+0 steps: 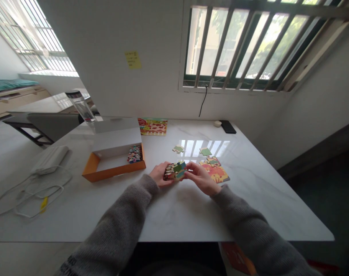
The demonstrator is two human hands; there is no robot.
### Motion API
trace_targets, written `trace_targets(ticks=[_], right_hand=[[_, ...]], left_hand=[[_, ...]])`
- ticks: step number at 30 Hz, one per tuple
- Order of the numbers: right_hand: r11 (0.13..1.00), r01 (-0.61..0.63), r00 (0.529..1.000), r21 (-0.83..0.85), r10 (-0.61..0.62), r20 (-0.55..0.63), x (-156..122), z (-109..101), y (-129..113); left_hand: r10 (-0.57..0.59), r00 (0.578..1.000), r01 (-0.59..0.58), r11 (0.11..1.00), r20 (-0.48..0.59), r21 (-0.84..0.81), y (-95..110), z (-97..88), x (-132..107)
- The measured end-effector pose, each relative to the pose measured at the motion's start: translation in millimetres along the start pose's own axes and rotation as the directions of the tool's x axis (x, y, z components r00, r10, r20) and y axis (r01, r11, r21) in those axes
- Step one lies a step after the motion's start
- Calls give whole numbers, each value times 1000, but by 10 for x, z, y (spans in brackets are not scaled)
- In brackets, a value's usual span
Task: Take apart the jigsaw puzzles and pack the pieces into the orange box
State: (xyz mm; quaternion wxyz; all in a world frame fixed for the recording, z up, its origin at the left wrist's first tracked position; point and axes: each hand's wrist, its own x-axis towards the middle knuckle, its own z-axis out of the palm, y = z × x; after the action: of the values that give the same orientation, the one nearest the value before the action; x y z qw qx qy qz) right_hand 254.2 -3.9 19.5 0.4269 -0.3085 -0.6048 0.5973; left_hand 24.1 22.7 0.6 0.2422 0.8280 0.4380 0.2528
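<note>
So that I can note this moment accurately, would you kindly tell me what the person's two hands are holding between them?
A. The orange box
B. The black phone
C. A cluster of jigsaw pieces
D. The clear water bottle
C. The left hand and the right hand both close on the cluster of jigsaw pieces between them, above the marble table top.

**Operator wear: grey knit**

We're in a grey knit sweater [174, 214], fuzzy texture on the left sleeve [113, 230] and right sleeve [249, 230], both narrowing to snug cuffs [148, 184]. Dark printed lettering [71, 264] sits low on our left sleeve, cut off by the frame. Left hand [161, 174] and right hand [201, 178] bare.
</note>
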Motion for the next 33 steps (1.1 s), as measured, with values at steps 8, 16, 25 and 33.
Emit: trace_targets(ticks=[8,16,25,33], right_hand=[[932,-23,1000,-362,23,-4,-21,54,184],[830,50,998,-555,-60,1,84,-97,19],[231,-104,985,-967,-110,-132,402,-220,205],[716,-133,964,-686,-67,-257,370,-357,149]], left_hand=[[-31,999,29,998,38,56,-38,-1,-53],[-20,998,19,1000,51,24,-31,-18,-25],[-25,999,29,990,30,-141,-43,-22,-18],[-111,992,104,989,-59,-105,-2,-4,18]])
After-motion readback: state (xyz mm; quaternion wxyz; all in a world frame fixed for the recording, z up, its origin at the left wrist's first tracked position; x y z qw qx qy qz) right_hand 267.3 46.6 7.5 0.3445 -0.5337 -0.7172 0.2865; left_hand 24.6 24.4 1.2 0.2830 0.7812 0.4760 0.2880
